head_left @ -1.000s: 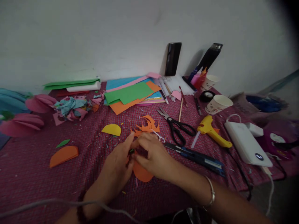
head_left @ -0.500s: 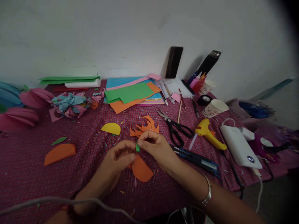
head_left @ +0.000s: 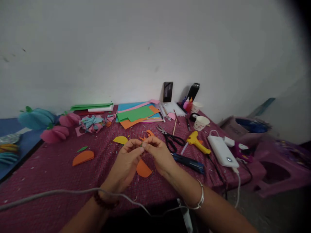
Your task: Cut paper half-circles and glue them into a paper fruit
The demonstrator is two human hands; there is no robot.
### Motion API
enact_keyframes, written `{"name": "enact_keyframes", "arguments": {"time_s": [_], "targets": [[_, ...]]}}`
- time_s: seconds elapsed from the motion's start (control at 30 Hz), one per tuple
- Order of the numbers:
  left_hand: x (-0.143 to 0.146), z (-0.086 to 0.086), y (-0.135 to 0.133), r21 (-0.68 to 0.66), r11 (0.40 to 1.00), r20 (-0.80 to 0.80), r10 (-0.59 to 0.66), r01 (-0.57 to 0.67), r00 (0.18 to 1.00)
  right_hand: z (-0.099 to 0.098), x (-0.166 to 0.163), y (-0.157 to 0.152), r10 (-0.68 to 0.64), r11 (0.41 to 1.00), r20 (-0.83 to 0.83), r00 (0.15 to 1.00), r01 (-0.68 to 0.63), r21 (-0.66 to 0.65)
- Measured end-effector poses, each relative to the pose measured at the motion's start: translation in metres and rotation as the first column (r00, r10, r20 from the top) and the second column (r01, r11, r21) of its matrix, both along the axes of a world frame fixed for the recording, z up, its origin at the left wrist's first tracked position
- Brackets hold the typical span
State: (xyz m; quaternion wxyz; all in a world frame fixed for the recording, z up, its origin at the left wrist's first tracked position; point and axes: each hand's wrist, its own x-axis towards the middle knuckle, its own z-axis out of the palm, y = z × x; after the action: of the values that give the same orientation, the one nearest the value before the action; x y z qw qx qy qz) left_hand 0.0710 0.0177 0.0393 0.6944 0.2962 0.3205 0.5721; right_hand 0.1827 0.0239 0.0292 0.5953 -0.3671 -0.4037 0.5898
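My left hand [head_left: 125, 163] and my right hand [head_left: 159, 156] meet fingertip to fingertip over the table. Pinched between them is a small green paper piece [head_left: 141, 145], mostly hidden by the fingers. An orange paper half-circle [head_left: 143, 169] lies just below, partly behind my left hand. Beyond the hands are orange paper scraps [head_left: 148, 132] with jagged edges, and a yellow paper half-circle [head_left: 120, 139]. Further left, a folded orange half-circle [head_left: 83, 157] lies near a green paper leaf [head_left: 82, 149].
Right of the hands lie black-handled scissors [head_left: 172, 139], a blue utility knife [head_left: 188, 162], a yellow glue gun [head_left: 198, 142] and a white power bank [head_left: 223, 150]. Coloured paper sheets [head_left: 136, 113] lie at the back. Paper pumpkins [head_left: 36, 118] stand left. A cable [head_left: 73, 191] crosses the foreground.
The camera view has tilted up and widened, so the table things appear lower and smaller. My fingertips have closed together, and less of the green paper piece shows.
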Motion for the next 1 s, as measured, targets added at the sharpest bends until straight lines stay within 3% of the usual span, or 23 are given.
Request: {"name": "enact_keyframes", "arguments": {"time_s": [0.27,0.53,0.73,1.0], "targets": [[0.017,0.0,-0.029,0.086,0.991,0.173,0.089,-0.105,0.981,0.015,0.001,-0.032,-0.056,0.996,-0.063,0.996,0.06,0.065],[0.007,-0.013,-0.035,0.138,0.98,0.234,0.107,-0.142,0.966,0.011,-0.002,-0.033,-0.04,0.996,-0.106,0.994,0.047,0.07],[0.002,-0.02,-0.03,0.111,0.983,0.203,0.123,-0.147,0.971,0.003,-0.005,-0.03,-0.023,0.999,-0.107,0.994,0.028,0.039],[-0.003,-0.032,-0.03,0.075,0.985,0.032,0.156,-0.158,0.987,-0.002,-0.001,-0.028,-0.071,0.997,-0.04,0.997,0.072,0.041]]}}
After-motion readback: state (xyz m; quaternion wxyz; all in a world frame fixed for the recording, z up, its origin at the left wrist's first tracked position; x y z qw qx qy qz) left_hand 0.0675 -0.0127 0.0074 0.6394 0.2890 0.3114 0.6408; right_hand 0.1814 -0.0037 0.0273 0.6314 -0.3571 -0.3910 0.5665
